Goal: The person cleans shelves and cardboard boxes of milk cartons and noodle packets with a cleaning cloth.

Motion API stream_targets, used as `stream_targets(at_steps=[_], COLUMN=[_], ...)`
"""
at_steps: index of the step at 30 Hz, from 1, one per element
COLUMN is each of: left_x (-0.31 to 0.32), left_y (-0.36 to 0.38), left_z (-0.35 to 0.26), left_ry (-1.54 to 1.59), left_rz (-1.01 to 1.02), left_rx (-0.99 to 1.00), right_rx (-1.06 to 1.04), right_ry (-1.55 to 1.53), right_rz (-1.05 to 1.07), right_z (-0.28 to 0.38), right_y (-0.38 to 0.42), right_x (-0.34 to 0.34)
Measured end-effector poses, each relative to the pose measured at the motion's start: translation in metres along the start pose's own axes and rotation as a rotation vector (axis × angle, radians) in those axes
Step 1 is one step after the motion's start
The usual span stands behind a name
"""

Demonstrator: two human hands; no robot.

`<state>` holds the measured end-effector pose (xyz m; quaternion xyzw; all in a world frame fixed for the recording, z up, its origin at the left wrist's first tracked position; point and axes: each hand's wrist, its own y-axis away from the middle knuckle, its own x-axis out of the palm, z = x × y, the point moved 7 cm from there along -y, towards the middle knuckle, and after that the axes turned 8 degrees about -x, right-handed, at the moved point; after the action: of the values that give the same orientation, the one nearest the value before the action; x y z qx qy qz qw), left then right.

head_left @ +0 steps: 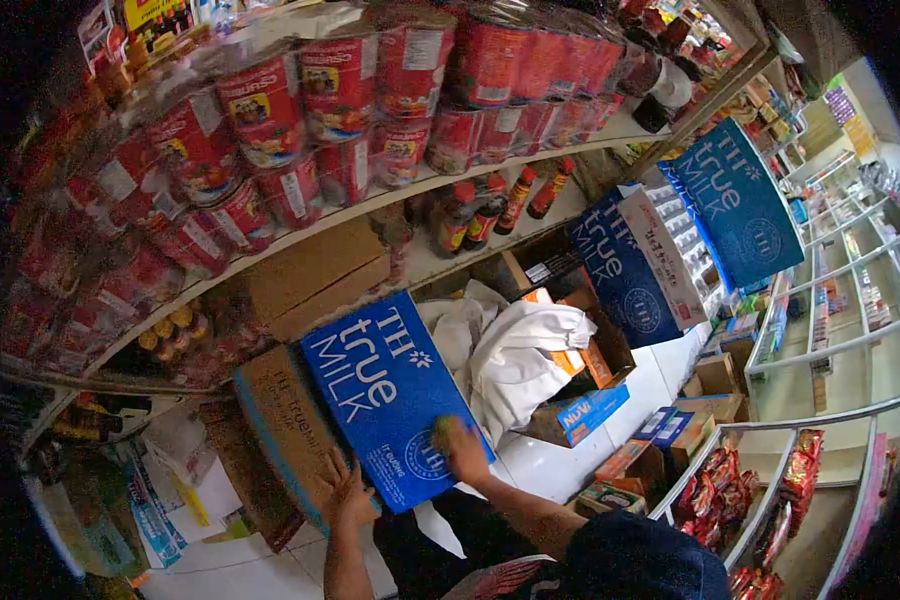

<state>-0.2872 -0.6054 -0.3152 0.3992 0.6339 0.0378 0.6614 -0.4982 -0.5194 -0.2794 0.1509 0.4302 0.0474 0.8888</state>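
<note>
A blue TH true MILK carton flap (370, 370) lies in front of me, joined to or against a brown carton (282, 425) on its left. My left hand (348, 488) rests with its fingers apart at the lower left edge of the blue panel, over the brown carton. On the lower right of the blue panel is my right hand (460, 450), blurred, near the round logo; its fingers are smeared and I cannot make out what they hold. White cloth (525, 350) lies just right of the blue panel, over an open box.
Red cup packs (260, 110) line the upper shelf (300, 228), with sauce bottles (485, 210) below. More milk cartons (735, 205) stand at the right. A NuVi box (592, 412) is on the tiled floor (545, 470), and a rack with red packets (720, 490) stands lower right.
</note>
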Motion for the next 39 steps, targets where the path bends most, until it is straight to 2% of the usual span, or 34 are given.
stream_targets(at_steps=[2,3,5,6,8,10,11,13,14,17,18,20,21,22,23,24,25,26,27,29,30,31,33,34,35,36,37,39], left_x=[-0.004,-0.008,-0.015,-0.016,0.000,0.004,0.004,0.001,0.000,0.001,0.003,0.012,0.019,-0.001,-0.024,-0.006,-0.037,-0.004,-0.020,-0.020,-0.023,-0.023,-0.013,-0.009,-0.008,-0.007,-0.010,-0.015], left_y=[0.002,0.002,0.003,0.004,-0.002,-0.007,-0.008,-0.007,-0.007,-0.004,-0.003,-0.017,-0.015,-0.003,0.013,0.005,0.014,0.001,0.002,0.000,-0.002,-0.005,-0.004,-0.005,-0.006,-0.006,-0.004,-0.003], left_z=[0.000,-0.002,-0.008,-0.007,0.002,0.003,0.002,0.004,0.003,0.003,0.003,0.004,0.009,-0.002,-0.011,-0.005,-0.017,-0.002,-0.008,-0.008,-0.006,-0.007,-0.004,-0.003,-0.002,-0.001,-0.002,-0.005], left_ry=[0.063,0.129,0.129,0.124,0.118,0.121,0.132,0.134,0.118,0.090,0.078,0.108,0.133,0.160,0.183,0.117,0.211,0.300,0.235,0.223,0.209,0.170,0.134,0.141,0.150,0.151,0.143,0.132], left_rz=[0.007,0.005,0.009,0.018,0.008,0.000,0.050,0.099,0.105,0.093,0.073,0.072,0.076,-0.073,-0.195,-0.260,-0.111,-0.239,-0.080,-0.016,-0.001,0.040,0.099,0.074,0.045,0.044,0.023,-0.002], left_rx=[0.000,-0.010,-0.007,-0.013,-0.015,-0.014,-0.036,-0.068,-0.073,-0.065,-0.057,-0.051,-0.058,0.009,0.057,0.118,-0.016,0.084,-0.043,-0.085,-0.109,-0.122,-0.135,-0.130,-0.124,-0.126,-0.110,-0.092], right_rx=[0.255,0.260,0.340,0.309,0.068,-0.360,-0.364,-0.589,-0.519,-0.268,-0.146,0.180,0.201,0.225,0.302,0.423,0.037,-0.133,-0.317,-0.399,-0.458,-0.421,-0.439,-0.178,-0.147,0.036,0.086,0.211], right_ry=[0.246,0.251,0.078,-0.204,-0.062,-0.003,-0.003,0.061,0.071,0.075,-0.103,0.179,0.115,0.041,-0.479,-0.992,-0.161,-0.025,0.095,0.046,0.105,0.090,-0.101,-0.030,0.159,-0.129,0.150,0.010], right_rz=[-0.503,-0.508,-0.777,-0.502,-0.362,-0.123,-0.128,0.032,0.053,-0.064,-0.255,-0.520,-0.647,-0.750,-0.707,-0.629,-0.540,-0.346,-0.168,0.198,0.155,0.214,-0.053,0.166,-0.077,-0.227,-0.248,-0.392], right_z=[-0.039,-0.039,-0.026,-0.022,0.022,0.067,0.065,0.071,0.059,-0.011,-0.031,-0.042,-0.038,-0.027,-0.020,-0.002,0.005,0.043,0.078,0.087,0.072,0.060,0.024,-0.035,-0.042,-0.065,-0.065,-0.064], right_y=[0.022,0.022,0.019,0.009,0.007,0.021,0.027,0.049,0.048,0.050,0.053,0.063,0.059,0.053,0.035,0.029,0.025,0.033,0.029,0.040,0.049,0.052,0.063,0.076,0.079,0.085,0.089,0.084], right_x=[-0.025,-0.017,-0.024,-0.011,0.025,0.068,0.071,0.084,0.079,0.056,0.029,-0.007,-0.015,-0.018,-0.025,-0.008,0.052,0.065,0.071,0.106,0.119,0.109,0.059,0.089,0.042,0.019,0.009,0.008])
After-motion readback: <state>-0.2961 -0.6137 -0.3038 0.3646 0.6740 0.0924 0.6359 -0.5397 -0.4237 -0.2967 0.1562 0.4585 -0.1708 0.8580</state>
